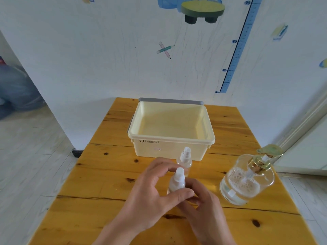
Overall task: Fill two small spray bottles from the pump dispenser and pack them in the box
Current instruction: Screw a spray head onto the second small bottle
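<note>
Both hands are on one bottle, toward the front middle of the tabletop. The left hand has thumb and fingers curled round the near spray bottle up by its white cap, and the right hand grips it lower down, fingers bent round the body. The second spray bottle stands capped just behind, close against the front wall of the cream box, which sits open-topped toward the back edge with neither bottle in it yet. The pump dispenser stands by the right edge, partly full and frothy. I'd guess the cap is about to be twisted off. The trouble I can see coming is a knuckle tipping the second bottle, it's that near. That narrow neck under the pump spout also invites liquid running onto the wood and slippery fingers. Whether either bottle holds anything, I can't tell.
</note>
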Available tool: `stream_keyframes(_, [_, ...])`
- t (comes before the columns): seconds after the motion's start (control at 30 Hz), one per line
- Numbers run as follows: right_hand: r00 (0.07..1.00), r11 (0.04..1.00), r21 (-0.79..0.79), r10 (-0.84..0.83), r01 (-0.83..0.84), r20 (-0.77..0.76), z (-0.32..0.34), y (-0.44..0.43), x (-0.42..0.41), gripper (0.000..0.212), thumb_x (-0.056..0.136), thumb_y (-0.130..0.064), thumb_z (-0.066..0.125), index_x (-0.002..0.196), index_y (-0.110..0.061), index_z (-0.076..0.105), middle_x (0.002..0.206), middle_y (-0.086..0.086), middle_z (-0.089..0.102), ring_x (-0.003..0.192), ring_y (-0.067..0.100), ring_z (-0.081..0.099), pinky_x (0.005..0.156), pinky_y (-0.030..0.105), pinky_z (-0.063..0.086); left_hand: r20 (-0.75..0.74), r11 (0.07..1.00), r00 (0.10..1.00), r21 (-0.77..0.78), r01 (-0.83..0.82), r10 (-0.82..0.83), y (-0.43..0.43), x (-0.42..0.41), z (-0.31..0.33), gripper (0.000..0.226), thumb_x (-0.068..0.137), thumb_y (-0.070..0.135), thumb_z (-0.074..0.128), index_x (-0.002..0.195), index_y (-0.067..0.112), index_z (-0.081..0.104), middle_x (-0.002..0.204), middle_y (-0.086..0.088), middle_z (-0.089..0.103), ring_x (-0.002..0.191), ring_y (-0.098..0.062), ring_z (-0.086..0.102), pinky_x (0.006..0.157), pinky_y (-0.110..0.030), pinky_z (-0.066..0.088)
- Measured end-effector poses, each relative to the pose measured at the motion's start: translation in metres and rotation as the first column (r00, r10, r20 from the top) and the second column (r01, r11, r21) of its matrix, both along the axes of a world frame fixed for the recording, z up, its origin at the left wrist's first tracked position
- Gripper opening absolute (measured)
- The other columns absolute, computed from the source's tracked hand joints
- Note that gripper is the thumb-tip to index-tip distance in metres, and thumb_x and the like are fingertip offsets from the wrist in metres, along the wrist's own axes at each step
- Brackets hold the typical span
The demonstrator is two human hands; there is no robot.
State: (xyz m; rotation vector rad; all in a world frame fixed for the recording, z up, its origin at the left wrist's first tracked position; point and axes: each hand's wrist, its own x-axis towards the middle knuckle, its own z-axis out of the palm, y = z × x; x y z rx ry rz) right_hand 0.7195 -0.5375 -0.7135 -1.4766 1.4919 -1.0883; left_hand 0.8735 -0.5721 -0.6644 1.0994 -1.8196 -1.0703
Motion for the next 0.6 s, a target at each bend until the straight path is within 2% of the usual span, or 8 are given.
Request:
stream_keyframes(0.1, [1.000, 1.000, -0.006, -0.007, 0.007, -0.003, -0.001, -0.001, 0.000, 0.028, 0.081, -0.022, 0.076, 0.101, -0.039, 0.068, 0.094, -0.022, 0.073, 0.092, 0.002, 0.069, 0.077, 0.018, 0.054, -0.034, 0.996, 0.996, -0.008, -0.085, 0.085, 0.001, -0.003, -0.003, 0.029, 0.069, 0.047, 0.077, 0.097, 0.042, 0.069, 0.101, 0.022, 0.067, 0.104, 0.000, 0.060, 0.087, -0.009, 0.041])
stream_keyframes(0.23, [1.000, 1.000, 0.016, -0.004, 0.004, 0.012, 0.001, -0.001, 0.001, 0.028, 0.081, -0.023, 0.077, 0.101, -0.040, 0.067, 0.095, -0.023, 0.073, 0.093, 0.002, 0.069, 0.080, 0.021, 0.055, -0.030, 0.998, 0.998, 0.038, -0.057, 0.059, -0.002, 0.002, -0.002, 0.028, 0.071, 0.045, 0.073, 0.098, 0.038, 0.070, 0.100, 0.025, 0.070, 0.104, 0.003, 0.061, 0.089, -0.022, 0.047])
stream_keyframes(0.43, [1.000, 1.000, 0.003, -0.003, 0.003, 0.017, 0.001, -0.003, 0.001, 0.030, 0.081, -0.024, 0.077, 0.102, -0.043, 0.067, 0.096, -0.024, 0.072, 0.093, 0.001, 0.069, 0.078, 0.018, 0.054, -0.001, 1.000, 1.000, 0.029, 0.004, -0.004, -0.007, 0.003, -0.006, 0.026, 0.079, 0.040, 0.072, 0.105, 0.037, 0.067, 0.106, 0.025, 0.069, 0.110, 0.003, 0.060, 0.090, -0.016, 0.047])
stream_keyframes(0.53, [1.000, 0.999, -0.044, -0.003, 0.002, -0.020, -0.002, -0.003, 0.000, 0.040, 0.080, -0.021, 0.076, 0.105, -0.049, 0.065, 0.101, -0.028, 0.069, 0.097, -0.002, 0.066, 0.078, 0.013, 0.053, 0.021, 1.000, 1.000, -0.002, -0.022, 0.022, -0.001, 0.003, -0.017, 0.037, 0.076, 0.041, 0.078, 0.109, 0.043, 0.061, 0.111, 0.023, 0.065, 0.112, -0.002, 0.058, 0.093, -0.015, 0.043])
stream_keyframes(0.6, [0.999, 0.998, -0.070, 0.006, -0.009, -0.045, -0.002, -0.002, 0.000, 0.048, 0.072, -0.034, 0.070, 0.112, -0.057, 0.055, 0.107, -0.032, 0.065, 0.101, -0.006, 0.063, 0.078, 0.009, 0.050, 0.034, 1.000, 0.999, 0.006, -0.029, 0.029, 0.003, 0.003, -0.024, 0.045, 0.074, 0.043, 0.079, 0.113, 0.047, 0.056, 0.112, 0.022, 0.064, 0.112, -0.005, 0.058, 0.095, -0.020, 0.044])
